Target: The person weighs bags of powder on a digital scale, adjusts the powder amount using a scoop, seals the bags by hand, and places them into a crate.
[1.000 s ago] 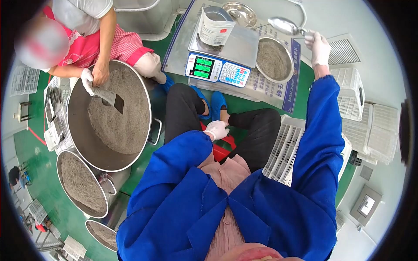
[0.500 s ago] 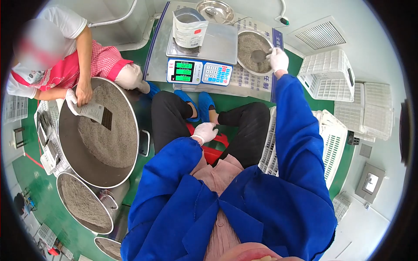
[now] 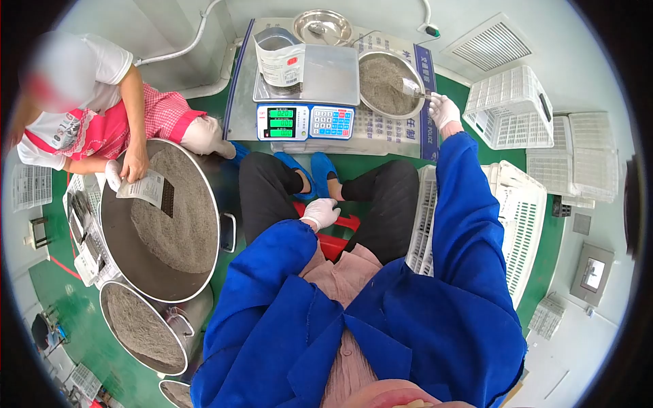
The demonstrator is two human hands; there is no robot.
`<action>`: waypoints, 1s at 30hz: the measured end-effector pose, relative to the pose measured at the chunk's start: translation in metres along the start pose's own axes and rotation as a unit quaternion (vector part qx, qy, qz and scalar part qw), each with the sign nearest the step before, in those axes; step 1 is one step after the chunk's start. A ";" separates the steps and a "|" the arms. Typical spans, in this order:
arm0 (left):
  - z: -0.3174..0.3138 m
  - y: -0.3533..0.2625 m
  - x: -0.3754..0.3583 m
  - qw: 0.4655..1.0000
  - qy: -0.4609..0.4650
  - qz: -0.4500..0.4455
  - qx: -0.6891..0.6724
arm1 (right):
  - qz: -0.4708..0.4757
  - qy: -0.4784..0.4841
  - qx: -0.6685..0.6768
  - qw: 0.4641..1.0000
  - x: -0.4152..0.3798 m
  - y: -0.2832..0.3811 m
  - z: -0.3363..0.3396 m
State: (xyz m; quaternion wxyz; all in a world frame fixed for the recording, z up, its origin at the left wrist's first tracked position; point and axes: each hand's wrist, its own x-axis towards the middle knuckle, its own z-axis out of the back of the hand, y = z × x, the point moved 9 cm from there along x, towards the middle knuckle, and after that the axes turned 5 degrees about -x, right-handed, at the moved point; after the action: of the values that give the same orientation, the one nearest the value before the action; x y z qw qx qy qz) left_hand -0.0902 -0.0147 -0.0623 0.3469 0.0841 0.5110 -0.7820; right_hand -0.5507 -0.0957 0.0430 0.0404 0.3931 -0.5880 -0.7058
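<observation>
My right hand (image 3: 444,111), in a white glove, grips the handle of a metal spoon (image 3: 411,87). The spoon's bowl is over the right side of a steel basin (image 3: 365,103) holding grey granular material (image 3: 386,83). My left hand (image 3: 322,213), also gloved, rests between my thighs above a red stool (image 3: 331,246), with its fingers loosely out and nothing in them. A stand-up pouch (image 3: 280,64), its top spread apart, is upright on the pan of a digital scale (image 3: 331,75) left of the basin. The scale's display is lit green.
On the left a co-worker's hands (image 3: 129,168) hold a pouch (image 3: 151,190) over a large steel pot (image 3: 216,224) of grey granules. A second pot (image 3: 146,326) stands nearer. White plastic crates (image 3: 510,109) are at the right. A smaller steel bowl (image 3: 322,27) sits behind the scale.
My right hand has tilted the spoon and drawn it toward the basin's right rim. The view has shifted slightly. My left hand stays on my lap.
</observation>
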 end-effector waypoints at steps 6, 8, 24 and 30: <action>-0.004 0.002 0.000 1.000 0.004 0.001 0.018 | 0.026 0.114 0.041 0.992 -0.048 0.086 -0.089; -0.001 0.001 -0.002 1.000 -0.003 -0.001 0.017 | 0.036 0.157 0.045 0.986 -0.079 0.116 -0.139; 0.017 -0.001 -0.009 0.998 -0.057 -0.028 -0.015 | 0.698 0.076 -0.512 0.494 -0.304 0.157 -0.410; 0.006 0.008 -0.001 0.995 -0.088 -0.052 -0.019 | 0.576 0.099 -0.369 0.723 -0.265 0.198 -0.343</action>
State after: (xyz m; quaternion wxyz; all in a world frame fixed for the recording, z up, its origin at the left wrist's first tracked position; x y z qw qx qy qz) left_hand -0.0830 -0.0211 -0.0655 0.3512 -0.0183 0.4965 -0.7936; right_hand -0.2420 -0.2921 0.3488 0.6387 0.0002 -0.3874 -0.6649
